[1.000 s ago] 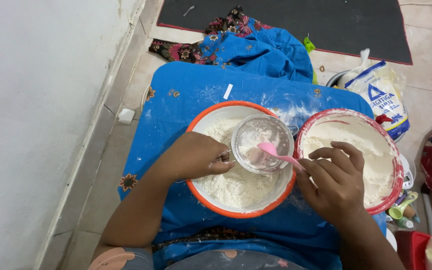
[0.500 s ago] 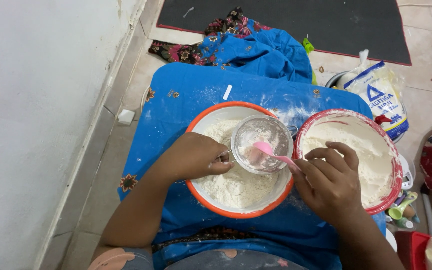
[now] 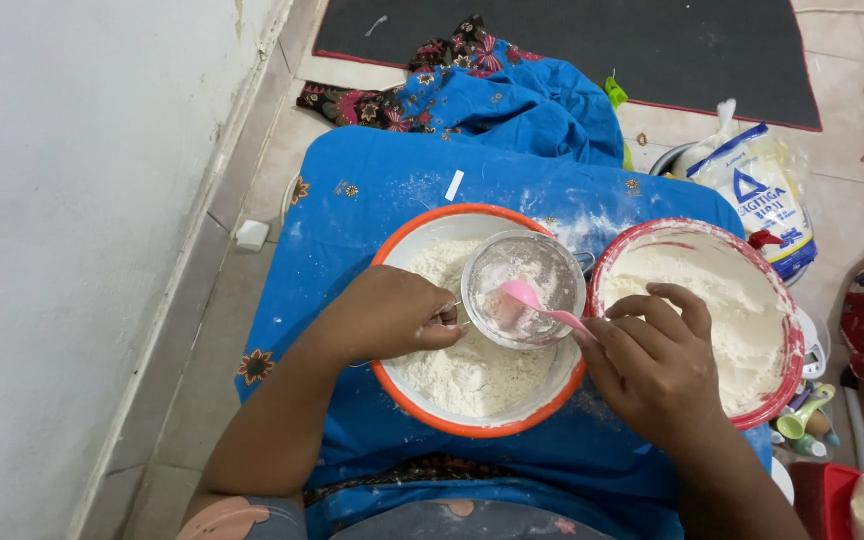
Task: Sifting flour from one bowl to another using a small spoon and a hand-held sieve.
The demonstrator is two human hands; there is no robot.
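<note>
Sifting flour: left hand (image 3: 392, 315) grips a sieve (image 3: 522, 288) over the orange bowl (image 3: 472, 420); right hand (image 3: 657, 365) pinches a pink spoon (image 3: 542, 305) inside it. More stirring looks needed.

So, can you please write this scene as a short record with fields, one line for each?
left hand: holds the sieve by its handle over the orange-rimmed bowl
right hand: holds a pink spoon, its tip inside the sieve
orange-rimmed bowl: flour inside
red-rimmed bowl: fuller with flour, to the right
surface: blue cloth dusted with flour
behind: flour bag
</note>
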